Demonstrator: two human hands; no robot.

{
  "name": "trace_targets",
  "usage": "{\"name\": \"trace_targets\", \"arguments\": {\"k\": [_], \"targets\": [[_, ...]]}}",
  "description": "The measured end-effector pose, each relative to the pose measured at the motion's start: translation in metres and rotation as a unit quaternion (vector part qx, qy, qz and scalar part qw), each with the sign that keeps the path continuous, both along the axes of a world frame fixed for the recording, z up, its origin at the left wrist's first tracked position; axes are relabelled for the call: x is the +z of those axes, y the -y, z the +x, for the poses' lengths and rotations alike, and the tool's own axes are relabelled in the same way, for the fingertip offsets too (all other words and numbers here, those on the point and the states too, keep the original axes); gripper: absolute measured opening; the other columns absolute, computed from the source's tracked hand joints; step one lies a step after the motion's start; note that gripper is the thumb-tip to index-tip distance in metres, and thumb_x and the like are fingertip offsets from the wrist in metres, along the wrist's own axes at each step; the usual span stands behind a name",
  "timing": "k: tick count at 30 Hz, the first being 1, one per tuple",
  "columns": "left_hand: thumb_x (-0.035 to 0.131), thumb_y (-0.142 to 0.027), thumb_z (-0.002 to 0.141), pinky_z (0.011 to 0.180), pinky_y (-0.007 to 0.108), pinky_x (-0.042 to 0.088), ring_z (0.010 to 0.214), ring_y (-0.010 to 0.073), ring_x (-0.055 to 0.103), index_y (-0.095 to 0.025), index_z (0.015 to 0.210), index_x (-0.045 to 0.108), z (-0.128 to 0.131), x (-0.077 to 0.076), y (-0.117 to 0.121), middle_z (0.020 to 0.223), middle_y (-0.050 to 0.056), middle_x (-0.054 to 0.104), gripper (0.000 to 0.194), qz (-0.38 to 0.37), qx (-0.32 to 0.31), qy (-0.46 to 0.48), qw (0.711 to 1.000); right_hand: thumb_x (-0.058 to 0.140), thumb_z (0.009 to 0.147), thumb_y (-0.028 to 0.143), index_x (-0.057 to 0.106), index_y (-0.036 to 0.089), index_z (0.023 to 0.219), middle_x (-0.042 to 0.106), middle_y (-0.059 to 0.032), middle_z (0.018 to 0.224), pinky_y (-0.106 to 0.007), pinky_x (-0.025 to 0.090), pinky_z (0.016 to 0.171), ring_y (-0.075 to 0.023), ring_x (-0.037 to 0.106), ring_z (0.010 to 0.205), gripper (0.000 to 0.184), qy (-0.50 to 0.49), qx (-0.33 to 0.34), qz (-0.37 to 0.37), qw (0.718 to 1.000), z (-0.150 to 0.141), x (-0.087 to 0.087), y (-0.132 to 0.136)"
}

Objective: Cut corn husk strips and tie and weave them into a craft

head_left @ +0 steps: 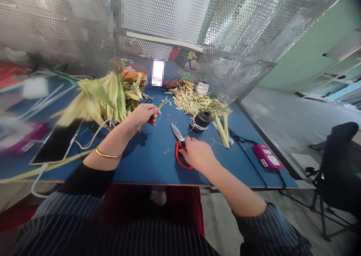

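Scissors (177, 132) in right grip (197, 152), spool (201, 120) near, husks (103, 94) and clippings (193, 100) beyond

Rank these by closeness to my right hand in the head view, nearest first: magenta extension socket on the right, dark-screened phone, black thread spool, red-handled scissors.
1. Red-handled scissors: held in the right hand.
2. Black thread spool: just beyond the hand.
3. Magenta extension socket: off to its right.
4. Dark-screened phone: far over on the left.
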State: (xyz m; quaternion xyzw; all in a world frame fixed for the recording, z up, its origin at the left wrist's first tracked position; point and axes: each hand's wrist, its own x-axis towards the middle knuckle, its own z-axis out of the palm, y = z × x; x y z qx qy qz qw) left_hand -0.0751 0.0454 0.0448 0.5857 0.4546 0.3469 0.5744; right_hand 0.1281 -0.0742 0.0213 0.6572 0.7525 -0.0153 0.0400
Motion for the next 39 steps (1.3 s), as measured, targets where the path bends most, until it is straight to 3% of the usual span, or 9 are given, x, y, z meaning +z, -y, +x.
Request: {"name": "trace_targets", "arguments": {"k": [3, 7, 12, 21, 23, 25, 28, 32, 39], "targets": [[0.051, -0.018, 0.087, 0.048, 0.021, 0.044, 0.046, 0.0063, 0.044, -0.015, 0.073, 0.054, 0.0, -0.002, 0.0, 0.055, -0.005, 0.043, 0.015, -0.052, -0.039, 0.065, 0.996, 0.041, 0.088, 0.049, 0.058, 0.016, 0.087, 0.063, -0.0149, 0.082, -0.035, 0.04, 0.057, -0.0274, 0.062, 0.07, 0.037, 0.035, 0.012, 0.031, 0.999, 0.005, 0.022, -0.012], [0.053, -0.016, 0.086, 0.047, 0.021, 0.044, 0.046, 0.0062, 0.045, -0.014, 0.072, 0.056, 0.002, -0.006, -0.001, 0.055, -0.005, 0.043, 0.014, -0.084, -0.048, 0.123, 0.988, 0.047, 0.084, 0.059, 0.049, 0.012, 0.114, 0.056, -0.0215, 0.11, -0.035, 0.041, 0.066, -0.0332, 0.056, 0.098, 0.056, 0.052, -0.135, 0.274, 0.951, 0.036, 0.039, -0.046], [0.051, -0.014, 0.087, 0.047, 0.023, 0.045, 0.045, 0.0064, 0.045, -0.014, 0.071, 0.057, 0.006, -0.007, 0.002, 0.055, -0.004, 0.045, 0.017, -0.08, -0.051, 0.139, 0.986, 0.048, 0.084, 0.058, 0.05, 0.015, 0.114, 0.06, -0.0151, 0.103, -0.033, 0.041, 0.067, -0.0272, 0.06, 0.088, 0.053, 0.002, -0.154, 0.183, 0.971, 0.067, 0.02, -0.079], [0.049, -0.019, 0.088, 0.048, 0.023, 0.045, 0.044, 0.0069, 0.046, -0.015, 0.07, 0.057, 0.016, -0.007, 0.014, 0.054, -0.003, 0.048, 0.021, 0.004, -0.039, 0.041, 0.998, 0.059, 0.08, 0.048, 0.057, 0.012, 0.116, 0.056, -0.0209, 0.118, -0.044, 0.042, 0.083, -0.0338, 0.053, 0.107, 0.051, -0.064, -0.112, 0.285, 0.95, 0.08, 0.017, -0.083], [0.048, -0.021, 0.088, 0.048, 0.023, 0.045, 0.044, 0.0072, 0.047, -0.015, 0.07, 0.057, 0.018, -0.008, 0.016, 0.054, -0.003, 0.048, 0.021, 0.046, -0.04, 0.015, 0.998, 0.061, 0.08, 0.043, 0.062, 0.014, 0.111, 0.056, -0.0183, 0.122, -0.044, 0.04, 0.09, -0.031, 0.051, 0.112, 0.043, -0.186, -0.055, 0.317, 0.928, 0.066, 0.023, -0.079], [0.048, -0.023, 0.088, 0.048, 0.022, 0.045, 0.045, 0.0076, 0.047, -0.015, 0.071, 0.057, 0.021, -0.009, 0.019, 0.055, -0.003, 0.049, 0.02, 0.083, -0.045, -0.006, 0.995, 0.059, 0.081, 0.041, 0.067, 0.019, 0.1, 0.065, -0.0103, 0.102, -0.038, 0.044, 0.082, -0.0222, 0.059, 0.093, 0.03, -0.392, -0.015, 0.215, 0.894, 0.043, 0.025, -0.075], [0.047, -0.026, 0.088, 0.048, 0.021, 0.044, 0.045, 0.008, 0.049, -0.016, 0.071, 0.056, 0.025, -0.011, 0.024, 0.054, -0.003, 0.049, 0.021, 0.115, -0.059, -0.04, 0.991, 0.067, 0.074, 0.037, 0.068, 0.019, 0.094, 0.065, -0.0019, 0.075, -0.03, 0.044, 0.067, -0.0137, 0.057, 0.067, 0.027, -0.638, -0.024, -0.028, 0.769, 0.009, 0.019, -0.073], [0.045, -0.028, 0.088, 0.05, 0.02, 0.04, 0.047, 0.008, 0.05, -0.016, 0.07, 0.055, 0.028, -0.013, 0.028, 0.054, -0.003, 0.052, 0.024, 0.163, -0.094, -0.107, 0.976, 0.075, 0.066, 0.031, 0.066, 0.018, 0.082, 0.059, 0.0029, 0.063, -0.023, 0.038, 0.056, -0.0083, 0.051, 0.057, 0.022, -0.761, -0.031, -0.067, 0.645, -0.009, 0.002, -0.073], [0.042, -0.027, 0.089, 0.054, 0.02, 0.039, 0.05, 0.0085, 0.052, -0.017, 0.072, 0.058, 0.03, -0.014, 0.032, 0.054, -0.003, 0.055, 0.025, 0.199, -0.121, -0.168, 0.958, 0.071, 0.07, 0.029, 0.063, 0.019, 0.075, 0.059, 0.0031, 0.056, -0.024, 0.041, 0.057, -0.0096, 0.054, 0.056, 0.014, -0.758, -0.038, -0.045, 0.649, 0.0, -0.004, -0.068]]}}
